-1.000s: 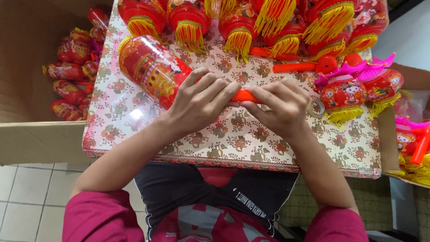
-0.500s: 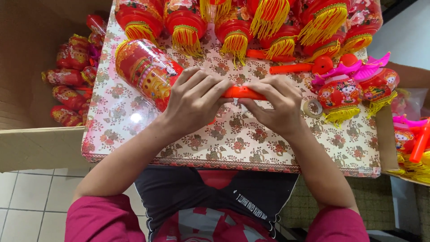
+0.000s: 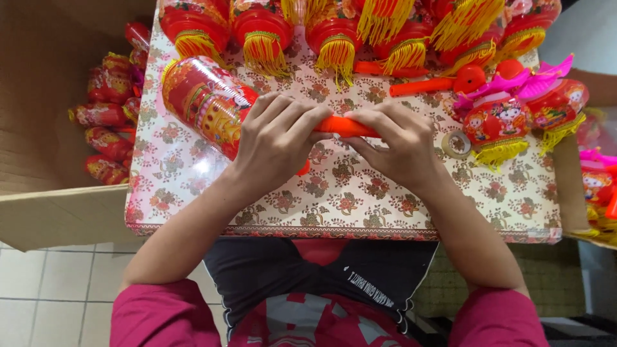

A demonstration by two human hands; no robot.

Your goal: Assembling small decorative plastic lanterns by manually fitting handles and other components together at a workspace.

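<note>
Since the earlier frame, your two hands have barely shifted and stay joined over one orange stick (image 3: 344,126) at mid-tabletop (image 3: 360,205). Your left hand (image 3: 277,138) curls its fingers (image 3: 292,115) closed over the stick where it meets one red cylindrical lantern (image 3: 205,103). Your right hand (image 3: 398,142) wraps its fingers (image 3: 376,121) shut around the stick's other end. Five tasselled lanterns (image 3: 260,29) show clearly along the far edge; one tape roll (image 3: 456,144) lies right.
</note>
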